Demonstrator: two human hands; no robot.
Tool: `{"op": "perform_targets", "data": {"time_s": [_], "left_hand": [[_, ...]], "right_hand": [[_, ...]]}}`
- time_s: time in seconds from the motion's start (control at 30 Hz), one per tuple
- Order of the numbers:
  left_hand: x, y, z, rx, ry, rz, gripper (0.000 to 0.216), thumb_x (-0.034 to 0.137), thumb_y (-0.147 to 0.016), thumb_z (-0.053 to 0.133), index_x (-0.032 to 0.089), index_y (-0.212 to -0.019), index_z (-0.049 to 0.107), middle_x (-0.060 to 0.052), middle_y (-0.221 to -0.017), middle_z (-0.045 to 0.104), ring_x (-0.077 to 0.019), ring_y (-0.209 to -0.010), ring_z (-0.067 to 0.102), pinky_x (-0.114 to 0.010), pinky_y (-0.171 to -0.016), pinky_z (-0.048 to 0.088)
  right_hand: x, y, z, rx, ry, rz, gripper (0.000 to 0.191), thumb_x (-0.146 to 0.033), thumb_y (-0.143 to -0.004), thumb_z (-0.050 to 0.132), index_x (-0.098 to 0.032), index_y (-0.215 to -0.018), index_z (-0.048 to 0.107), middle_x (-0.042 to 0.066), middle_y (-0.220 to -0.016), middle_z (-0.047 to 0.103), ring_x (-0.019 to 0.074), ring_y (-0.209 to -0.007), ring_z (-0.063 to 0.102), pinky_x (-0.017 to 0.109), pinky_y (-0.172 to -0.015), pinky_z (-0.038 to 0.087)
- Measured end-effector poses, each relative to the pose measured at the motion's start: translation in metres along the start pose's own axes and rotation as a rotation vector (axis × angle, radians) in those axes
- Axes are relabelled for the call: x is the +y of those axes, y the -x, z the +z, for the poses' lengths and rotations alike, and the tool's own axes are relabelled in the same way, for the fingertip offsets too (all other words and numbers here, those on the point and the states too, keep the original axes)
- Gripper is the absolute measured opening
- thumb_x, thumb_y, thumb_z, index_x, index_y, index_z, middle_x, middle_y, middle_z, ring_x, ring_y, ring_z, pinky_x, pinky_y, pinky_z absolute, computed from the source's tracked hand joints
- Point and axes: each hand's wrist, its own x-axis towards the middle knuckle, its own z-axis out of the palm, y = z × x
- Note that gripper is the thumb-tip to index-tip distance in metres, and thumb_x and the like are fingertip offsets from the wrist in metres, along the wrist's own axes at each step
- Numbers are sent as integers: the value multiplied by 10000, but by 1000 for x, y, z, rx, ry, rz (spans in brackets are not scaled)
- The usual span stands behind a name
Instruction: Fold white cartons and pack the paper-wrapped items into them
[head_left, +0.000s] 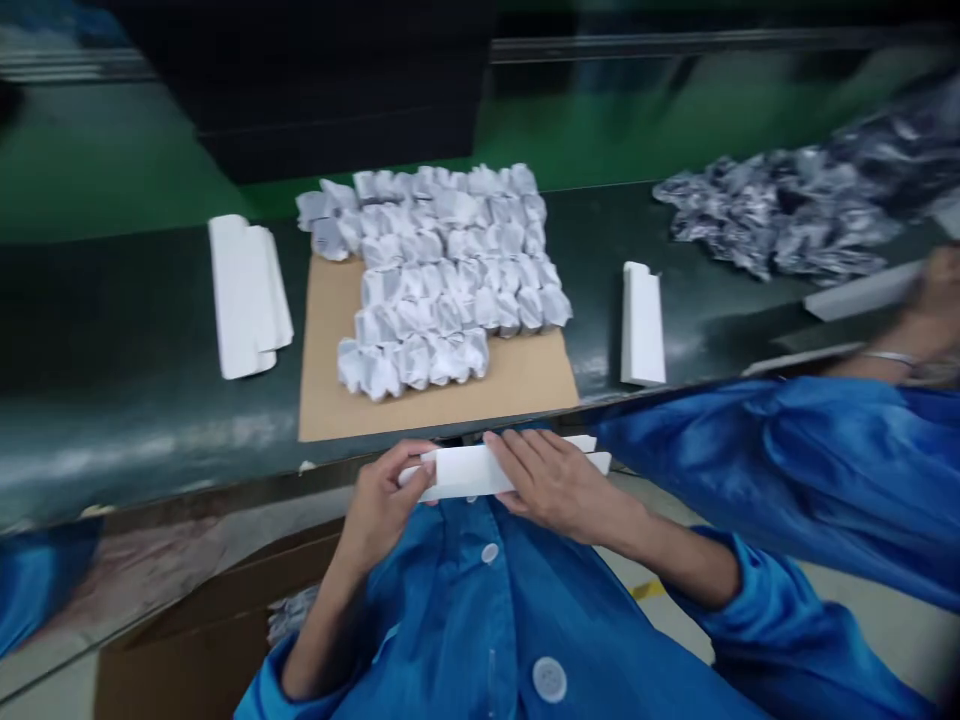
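Note:
A long, narrow white carton (465,471) with end flaps lies level between my hands, just in front of the bench edge. My left hand (390,500) pinches its left end between thumb and fingers. Toward the other end, my right hand (559,485) grips the carton from above, the fingers laid across its top face. Two white flaps stick out past my right hand. Beyond the carton, rows of small parts wrapped in white paper (450,265) rest on a brown cardboard sheet (442,405).
Flat white cartons (244,300) lie stacked at left on the dark green bench (135,360). One formed white carton (643,325) lies right of the cardboard. Crumpled silvery bags (780,210) are piled at far right, near a co-worker's blue sleeve (810,460). Below left is an open cardboard box (202,640).

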Motion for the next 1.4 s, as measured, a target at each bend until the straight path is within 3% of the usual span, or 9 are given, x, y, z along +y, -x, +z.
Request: {"op": "perform_targets", "data": {"time_s": [0.17,0.3,0.47,0.63,0.9,1.03,1.13,1.23,1.4], "left_hand": [[16,-2,-5,192,-325,211,80,262,-774,664,236,-748,735,-8,-778,755,-181,-667,697,-246,-559,547],[26,9,3,269,-22,334,322,337,-867,660,283,-1185,651,-8,-892,763,-171,-640,708,-279,-574,586],[23,10,48,243,124,634,800,590,-847,645,323,-1508,284,-135,-1370,598,-275,-1157,668,-431,-933,578],[23,-18,49,539,-224,528,702,444,-794,732,258,-1394,417,-117,-1330,578,-264,-1144,640,-373,-938,543],[26,-23,23,329,-388,688,419,345,-767,704,231,-1143,560,-43,-1082,641,-211,-977,649,-314,-832,531],[30,-20,20,186,-462,680,329,284,-765,687,242,-1063,554,-13,-974,641,-166,-787,639,-257,-652,503],[35,-20,19,107,-491,664,304,276,-774,664,240,-1047,536,-8,-953,648,-146,-699,624,-249,-598,491],[33,-21,22,124,-545,634,326,288,-771,664,230,-1053,512,-8,-895,642,-158,-664,630,-260,-560,488],[18,-20,33,269,-440,782,637,309,-754,729,224,-1288,393,-89,-1151,611,-224,-967,694,-327,-748,577]], "right_hand": [[5,-1,-15,94,51,-85,429,-288,-979,481,-3,-1286,576,204,-1021,705,277,-868,654,393,-713,514],[18,-5,-23,229,-37,70,422,-294,-974,513,-14,-1283,575,205,-1092,712,279,-919,673,386,-764,529],[-4,-23,-8,494,-11,324,485,-307,-965,537,-7,-1345,512,219,-1093,716,293,-911,685,384,-751,519],[-19,-36,-8,321,-523,265,602,-477,-971,529,-126,-1451,436,155,-1209,683,238,-1025,667,356,-857,546],[27,-62,-30,245,-1194,236,321,-371,-920,637,-160,-1157,690,19,-843,681,115,-716,593,244,-691,505],[44,-70,-27,435,-1440,522,300,-427,-940,604,-153,-1024,692,-4,-761,648,88,-628,579,209,-591,482],[47,-78,-24,324,-1632,547,373,-511,-905,622,-145,-839,661,-5,-700,622,98,-595,576,222,-561,492],[39,-81,-24,152,-1620,475,344,-483,-812,741,-147,-855,677,7,-772,660,115,-692,604,227,-620,502],[23,-75,-28,229,-1471,513,275,-385,-822,752,-151,-962,725,36,-884,705,141,-801,642,251,-684,517]]}}
